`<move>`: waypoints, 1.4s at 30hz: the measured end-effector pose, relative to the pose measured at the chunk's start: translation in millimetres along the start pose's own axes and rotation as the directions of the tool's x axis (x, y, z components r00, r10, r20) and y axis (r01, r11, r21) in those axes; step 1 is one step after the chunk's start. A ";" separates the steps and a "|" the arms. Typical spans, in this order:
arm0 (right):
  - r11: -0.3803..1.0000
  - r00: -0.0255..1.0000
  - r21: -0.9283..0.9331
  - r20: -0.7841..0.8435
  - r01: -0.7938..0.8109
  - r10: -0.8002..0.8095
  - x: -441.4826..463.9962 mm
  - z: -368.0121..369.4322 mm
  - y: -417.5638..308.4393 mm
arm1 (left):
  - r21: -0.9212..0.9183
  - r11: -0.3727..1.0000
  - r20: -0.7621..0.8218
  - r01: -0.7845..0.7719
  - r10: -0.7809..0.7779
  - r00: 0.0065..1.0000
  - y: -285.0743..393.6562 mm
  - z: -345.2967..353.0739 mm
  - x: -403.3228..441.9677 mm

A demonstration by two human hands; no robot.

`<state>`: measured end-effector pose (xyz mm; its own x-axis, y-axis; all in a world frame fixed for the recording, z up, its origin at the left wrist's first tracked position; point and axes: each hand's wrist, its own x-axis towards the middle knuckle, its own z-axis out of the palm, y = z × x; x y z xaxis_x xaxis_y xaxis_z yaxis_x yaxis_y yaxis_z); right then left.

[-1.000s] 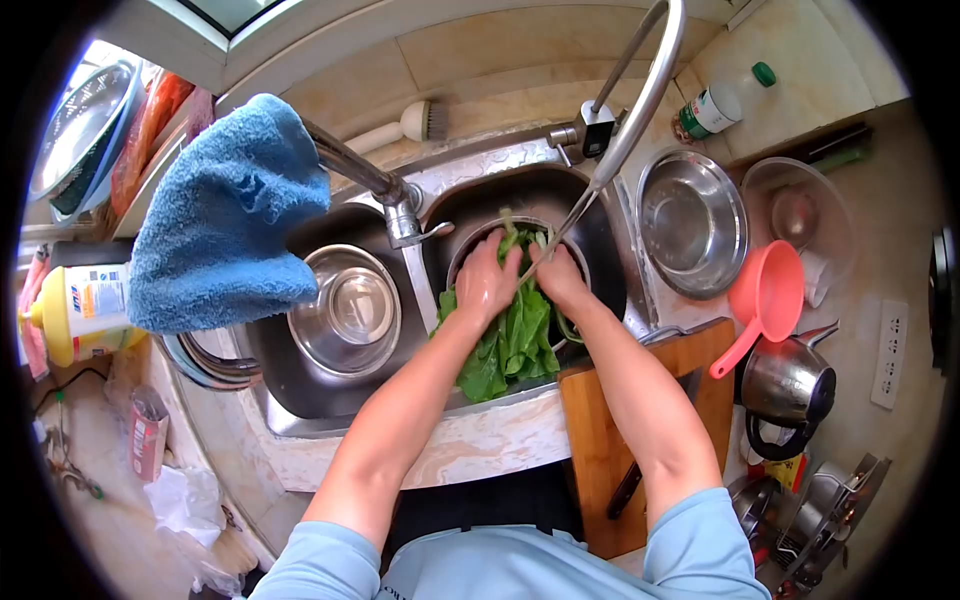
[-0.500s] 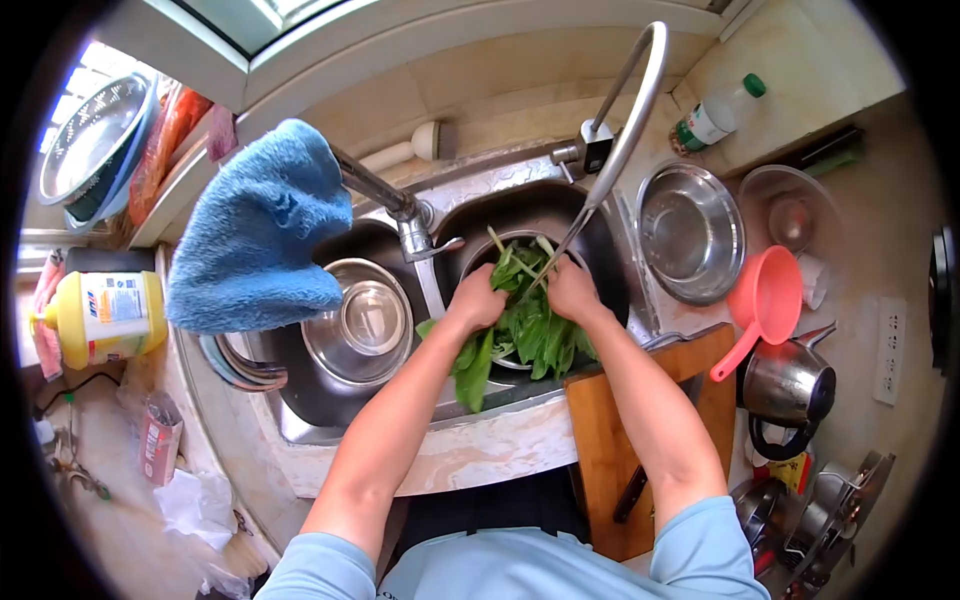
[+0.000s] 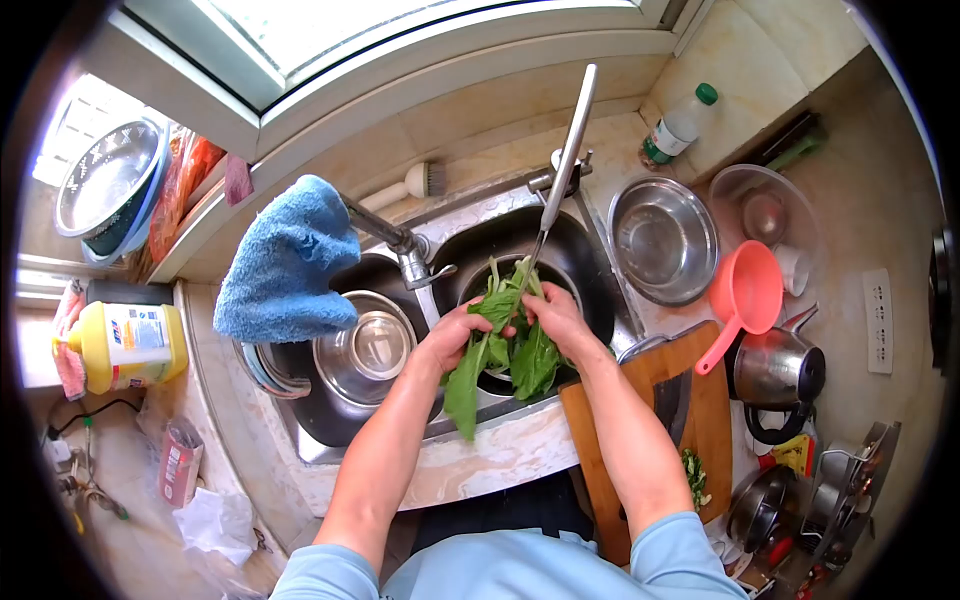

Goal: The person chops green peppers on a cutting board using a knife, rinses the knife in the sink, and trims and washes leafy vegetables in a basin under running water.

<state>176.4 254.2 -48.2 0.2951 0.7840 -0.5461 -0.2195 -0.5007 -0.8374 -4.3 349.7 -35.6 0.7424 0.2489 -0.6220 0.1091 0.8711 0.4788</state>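
Over the right basin of the metal sink, both hands hold a bunch of leafy greens. My left hand is closed round the stems and leaves on the left side, with one long leaf hanging below it toward the sink's front edge. Opposite it, my right hand grips the bunch, thumb and fingers pressed together. The tall faucet reaches down to the greens, and a thin stream seems to run from its tip. A round metal bowl beneath is mostly covered by the leaves.
Metal bowls stand in the left basin, below a blue towel on a second tap. To the right are a metal basin, a pink ladle, a kettle and a wooden cutting board with a knife and chopped greens.
The camera view has shifted. Both hands still hold the greens; they have turned the bunch, and the leaf on the left now hangs lower. Chopped greens on the board have come into view.
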 end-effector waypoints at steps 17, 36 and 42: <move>0.932 0.985 0.321 -0.077 0.168 -0.151 -24.2 16.4 -14.2 | 0.166 0.985 -0.152 -0.046 0.071 0.986 2.9 23.2 -19.4; 0.870 0.946 0.384 -0.221 0.309 -0.238 -25.1 20.0 -5.3 | 0.304 0.873 -0.234 -0.382 0.457 0.858 -0.3 42.5 -4.5; 0.856 0.966 0.450 -0.079 0.256 -0.247 -37.1 22.8 -16.3 | 0.149 0.911 -0.149 -0.385 0.406 0.902 -5.9 49.9 -7.6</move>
<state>147.8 241.7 -13.7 0.4126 0.8520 -0.3222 -0.5309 -0.0625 -0.8452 22.4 321.6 -2.8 0.6150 0.6414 -0.4587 -0.0881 0.6340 0.7683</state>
